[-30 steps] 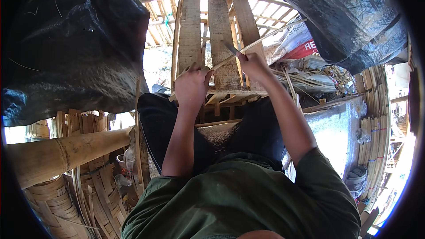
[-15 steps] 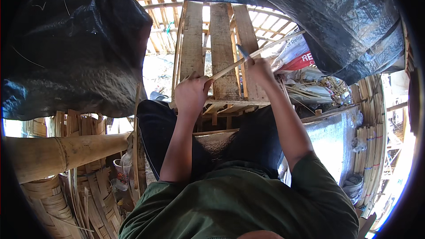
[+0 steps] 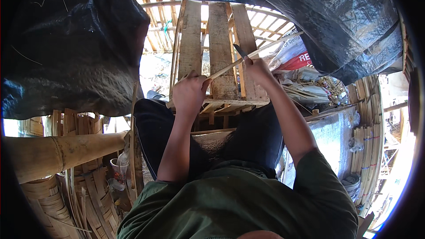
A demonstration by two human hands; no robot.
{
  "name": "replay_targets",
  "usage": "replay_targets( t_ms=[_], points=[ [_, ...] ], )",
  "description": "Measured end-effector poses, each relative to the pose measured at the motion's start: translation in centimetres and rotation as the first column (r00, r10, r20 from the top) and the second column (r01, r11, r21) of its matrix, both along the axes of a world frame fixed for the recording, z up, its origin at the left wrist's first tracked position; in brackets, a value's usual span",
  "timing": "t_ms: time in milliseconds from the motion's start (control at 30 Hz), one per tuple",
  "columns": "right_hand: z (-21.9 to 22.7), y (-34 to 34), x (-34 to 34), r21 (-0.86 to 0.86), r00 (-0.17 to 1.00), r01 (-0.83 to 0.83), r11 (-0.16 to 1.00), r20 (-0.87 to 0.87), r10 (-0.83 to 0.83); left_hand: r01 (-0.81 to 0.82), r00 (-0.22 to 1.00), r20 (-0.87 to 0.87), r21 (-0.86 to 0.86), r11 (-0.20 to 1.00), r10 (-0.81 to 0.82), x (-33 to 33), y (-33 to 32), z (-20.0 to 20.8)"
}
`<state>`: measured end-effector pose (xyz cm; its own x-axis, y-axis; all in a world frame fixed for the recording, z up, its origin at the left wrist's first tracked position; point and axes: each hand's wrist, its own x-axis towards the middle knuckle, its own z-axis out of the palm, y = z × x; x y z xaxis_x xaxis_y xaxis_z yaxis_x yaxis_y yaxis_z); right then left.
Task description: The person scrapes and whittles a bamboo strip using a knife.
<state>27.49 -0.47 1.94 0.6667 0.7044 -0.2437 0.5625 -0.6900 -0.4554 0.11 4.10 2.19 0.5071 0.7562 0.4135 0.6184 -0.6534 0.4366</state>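
A long, pale strip of bamboo (image 3: pixel 225 69) slants across a slatted wooden bench (image 3: pixel 223 40), its far end up to the right. My left hand (image 3: pixel 189 90) is wrapped round the strip's lower part, with a short end showing below the wrist. In my right hand (image 3: pixel 258 71) is a knife (image 3: pixel 240 52), held by its handle, which the fingers hide. The dark blade points up and left and lies against the strip, or just over it.
Black plastic sheeting (image 3: pixel 66 48) hangs at left and upper right. A thick bamboo pole (image 3: pixel 66 150) juts in from the left, above a woven bamboo wall (image 3: pixel 44 194). Printed sacks (image 3: pixel 290 53) and shavings lie right of the bench. Bundled bamboo strips (image 3: pixel 365 163) stand at far right.
The knife's blade has turned slightly and looks darker, with my right hand nearly in the same place. The left hand keeps its hold on the strip; the whole view has shifted a little.
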Motion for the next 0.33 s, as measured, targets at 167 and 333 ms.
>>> replay_targets(
  t_ms=[167,333],
  points=[
    [0.5,0.7,3.4,0.069,0.996,0.09,0.994,0.014,-0.091,-0.004,1.0,-0.006,0.02,1.0,0.004,-0.1,-0.2,0.2],
    [2.2,-0.5,4.1,-0.118,0.989,0.054,0.992,-0.13,-0.069,-0.017,1.0,-0.012,0.021,1.0,0.017,-0.5,-0.4,0.0]
  ],
)
